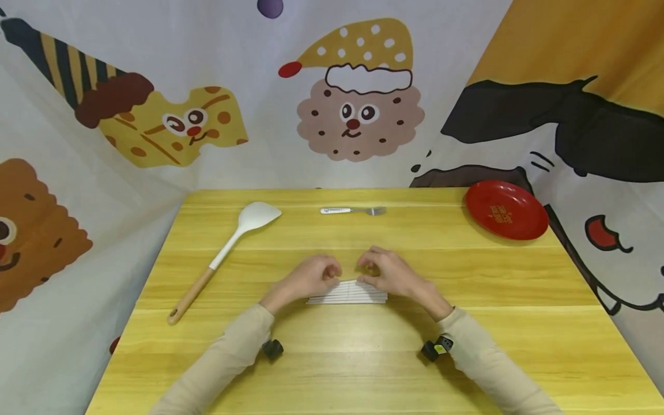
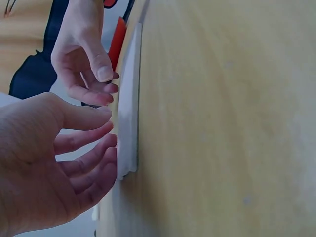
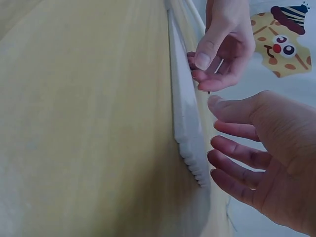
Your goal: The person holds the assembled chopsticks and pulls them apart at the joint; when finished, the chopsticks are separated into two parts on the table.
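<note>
A white pleated sheet (image 1: 347, 293), which looks like folded paper, lies on the table between my hands, its ridges running left to right. My left hand (image 1: 314, 275) hovers at its far left corner, with loosely bent fingers and nothing gripped. Opposite it, at the far right corner, is my right hand (image 1: 390, 272), its thumb overlapping the paper's edge in the head view. The right wrist view shows that hand's fingers (image 3: 237, 168) spread and apart from the stepped end of the pleats. In the left wrist view, the left fingertips come close to the paper (image 2: 129, 108).
A white spatula (image 1: 254, 218) with a wooden handle lies at the left of the wooden table (image 1: 342, 369). Near the back edge is a fork (image 1: 358, 211) with a white handle. A red plate (image 1: 519, 213) sits at the back right corner. Behind hangs a printed cloth (image 1: 270, 115).
</note>
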Available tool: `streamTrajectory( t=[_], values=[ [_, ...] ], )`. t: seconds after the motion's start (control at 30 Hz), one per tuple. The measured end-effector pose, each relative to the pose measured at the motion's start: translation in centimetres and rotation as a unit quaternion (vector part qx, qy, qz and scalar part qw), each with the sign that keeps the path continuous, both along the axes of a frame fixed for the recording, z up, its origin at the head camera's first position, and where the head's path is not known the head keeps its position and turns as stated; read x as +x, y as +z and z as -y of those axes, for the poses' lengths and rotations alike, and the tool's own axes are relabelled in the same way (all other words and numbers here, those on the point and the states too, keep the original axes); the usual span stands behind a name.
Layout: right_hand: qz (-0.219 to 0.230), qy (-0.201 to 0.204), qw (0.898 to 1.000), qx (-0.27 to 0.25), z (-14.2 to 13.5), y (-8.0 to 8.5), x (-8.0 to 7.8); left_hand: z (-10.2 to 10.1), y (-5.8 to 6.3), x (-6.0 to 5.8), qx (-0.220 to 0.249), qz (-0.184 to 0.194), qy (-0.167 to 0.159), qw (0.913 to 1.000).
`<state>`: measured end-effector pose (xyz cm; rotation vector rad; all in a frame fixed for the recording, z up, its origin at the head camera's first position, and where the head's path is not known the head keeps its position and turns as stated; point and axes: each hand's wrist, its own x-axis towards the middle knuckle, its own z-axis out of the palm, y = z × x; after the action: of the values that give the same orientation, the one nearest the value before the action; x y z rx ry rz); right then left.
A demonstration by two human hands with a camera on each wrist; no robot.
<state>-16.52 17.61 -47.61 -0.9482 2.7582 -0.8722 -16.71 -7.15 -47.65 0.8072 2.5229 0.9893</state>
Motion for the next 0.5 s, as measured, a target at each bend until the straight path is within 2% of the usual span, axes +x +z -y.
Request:
streamTrajectory(
  t=[0.23,0.5],
  values=[
    [-0.019,-0.001,1.0,0.0,0.07,-0.91,-0.15,-0.33,-0.58,-0.28,-0.011,-0.008,-0.005,0.9999],
    [-0.026,0.0,1.0,0.004,0.42,-0.85,-0.13,-0.67,-0.35,-0.21,-0.013,-0.005,0.011,0.9998]
  ],
)
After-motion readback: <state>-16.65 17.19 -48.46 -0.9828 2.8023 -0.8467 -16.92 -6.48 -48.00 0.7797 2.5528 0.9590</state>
